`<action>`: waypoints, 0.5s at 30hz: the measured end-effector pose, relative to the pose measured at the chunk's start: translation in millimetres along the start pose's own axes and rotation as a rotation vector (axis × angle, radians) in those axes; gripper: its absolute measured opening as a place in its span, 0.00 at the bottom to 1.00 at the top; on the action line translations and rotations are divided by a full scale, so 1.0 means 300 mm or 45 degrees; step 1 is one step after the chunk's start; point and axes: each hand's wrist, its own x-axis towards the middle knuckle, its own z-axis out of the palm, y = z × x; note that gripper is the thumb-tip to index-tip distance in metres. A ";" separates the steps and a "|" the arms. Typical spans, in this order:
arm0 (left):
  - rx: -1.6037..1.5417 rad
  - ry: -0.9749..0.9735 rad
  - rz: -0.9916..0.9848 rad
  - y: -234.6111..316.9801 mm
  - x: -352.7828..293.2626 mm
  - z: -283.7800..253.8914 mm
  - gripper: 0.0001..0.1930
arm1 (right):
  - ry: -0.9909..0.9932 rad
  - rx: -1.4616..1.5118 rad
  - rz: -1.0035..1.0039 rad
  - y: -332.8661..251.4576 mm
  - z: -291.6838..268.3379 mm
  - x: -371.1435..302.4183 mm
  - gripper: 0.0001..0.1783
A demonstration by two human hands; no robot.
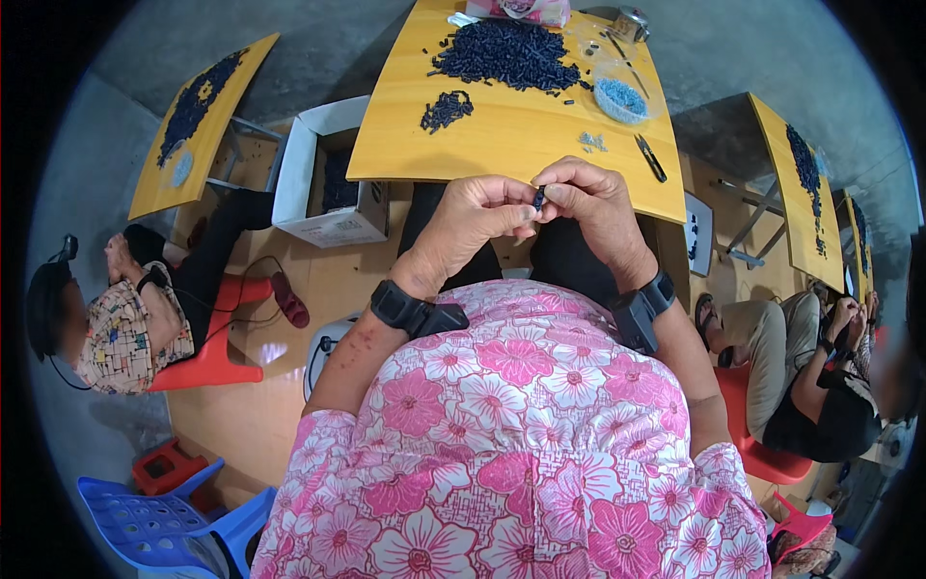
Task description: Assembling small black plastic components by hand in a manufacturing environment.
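Just past my lap, in front of the yellow table's near edge, both hands meet at a small dark blue-black piece [539, 199]. My left hand [479, 220] pinches it from one side with thumb and forefinger. From the other side my right hand [595, 205] grips it the same way, and fingers partly cover it. On the table lie a large heap of similar dark pieces [503, 56] and a smaller pile [447, 111]. Light blue small parts fill a clear bowl [620, 100], and a few pale ones [592, 142] lie loose beside black thread snips [650, 158].
The yellow table [400, 145] also bears a pink package [526, 10] and a metal tin [631, 24]. A white box [333, 228] stands left of it. People sit at side tables on both sides. A blue plastic chair [145, 511] stands at lower left.
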 end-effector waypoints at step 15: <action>-0.046 0.089 -0.074 0.008 0.002 0.010 0.08 | 0.002 -0.002 -0.020 0.012 0.000 0.005 0.08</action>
